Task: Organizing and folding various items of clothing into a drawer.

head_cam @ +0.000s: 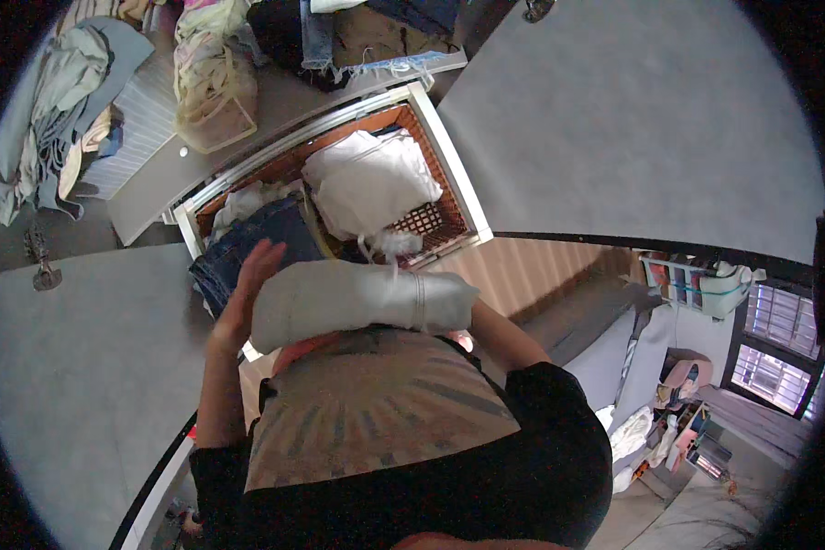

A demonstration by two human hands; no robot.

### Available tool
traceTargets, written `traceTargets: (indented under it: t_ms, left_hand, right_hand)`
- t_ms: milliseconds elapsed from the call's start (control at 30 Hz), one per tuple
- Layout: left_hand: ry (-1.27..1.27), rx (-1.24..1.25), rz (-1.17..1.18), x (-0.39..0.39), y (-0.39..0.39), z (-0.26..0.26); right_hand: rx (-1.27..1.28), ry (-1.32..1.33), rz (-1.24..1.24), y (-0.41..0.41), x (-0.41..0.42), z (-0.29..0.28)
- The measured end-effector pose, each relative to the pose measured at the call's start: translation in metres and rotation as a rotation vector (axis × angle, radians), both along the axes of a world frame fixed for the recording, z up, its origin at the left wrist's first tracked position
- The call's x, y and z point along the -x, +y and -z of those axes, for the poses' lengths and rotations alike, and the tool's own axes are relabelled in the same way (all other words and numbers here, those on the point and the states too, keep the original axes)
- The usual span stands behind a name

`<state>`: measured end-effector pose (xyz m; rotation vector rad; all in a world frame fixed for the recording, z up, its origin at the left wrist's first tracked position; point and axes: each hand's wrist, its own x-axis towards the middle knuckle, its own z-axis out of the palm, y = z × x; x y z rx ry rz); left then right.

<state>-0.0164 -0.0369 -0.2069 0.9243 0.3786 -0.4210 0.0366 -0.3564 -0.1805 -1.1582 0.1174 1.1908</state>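
Note:
A thick folded light grey garment with a drawstring is held up across my chest. My left hand, blurred, is raised at its left end with the fingers spread; whether it touches the cloth is unclear. My right forearm goes in behind the garment's right end, which hides my right hand as it supports the cloth. Just beyond is a pulled-out brown wicker basket drawer in a white frame. Folded white clothes lie in it, with dark blue jeans at its left side.
Large grey wardrobe doors stand open at the right and left. Above the drawer, a shelf holds a clear bag of clothes and folded jeans. Grey garments hang at upper left. A bed lies at right.

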Motion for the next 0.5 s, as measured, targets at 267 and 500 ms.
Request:
traceTargets:
  t_ms: [267, 500]
  left_hand:
    - [-0.993, -1.477, 0.822, -0.041, -0.077, -0.147]
    - [-0.651, -1.011, 0.907, -0.067, -0.056, -0.041]
  right_hand:
    - [-0.128, 0.086, 0.175, 0.01, -0.01, 0.042]
    - [-0.273, 0.157, 0.277, 0.017, -0.016, 0.068]
